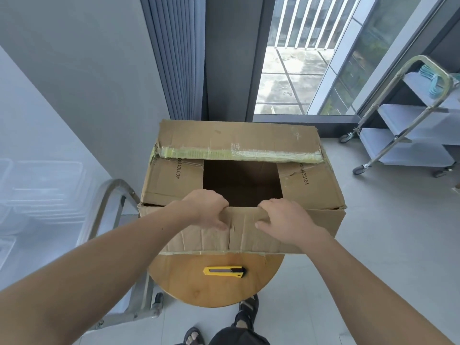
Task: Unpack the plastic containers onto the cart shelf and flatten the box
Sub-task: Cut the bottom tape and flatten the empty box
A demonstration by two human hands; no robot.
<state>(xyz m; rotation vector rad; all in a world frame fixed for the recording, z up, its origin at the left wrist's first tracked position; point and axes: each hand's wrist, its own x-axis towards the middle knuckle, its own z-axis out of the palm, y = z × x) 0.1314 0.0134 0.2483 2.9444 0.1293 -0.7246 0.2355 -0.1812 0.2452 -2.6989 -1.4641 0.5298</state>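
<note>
A brown cardboard box (239,140) stands on a round wooden stool (199,285) in front of me. Its far flap is folded over with yellowish tape along the edge, the two side flaps lie inward, and the dark inside shows through the gap. My left hand (209,207) and my right hand (281,217) both grip the top edge of the near flap, fingers curled over it. Stacked clear plastic containers (42,185) sit on the cart shelf (44,245) at my left, blurred.
A yellow utility knife (224,271) lies on the stool in front of the box. The left cart's steel handle (112,192) curves close beside the box. A second steel trolley (410,135) stands at the right by the glass door. My sandalled feet (245,312) are below the stool.
</note>
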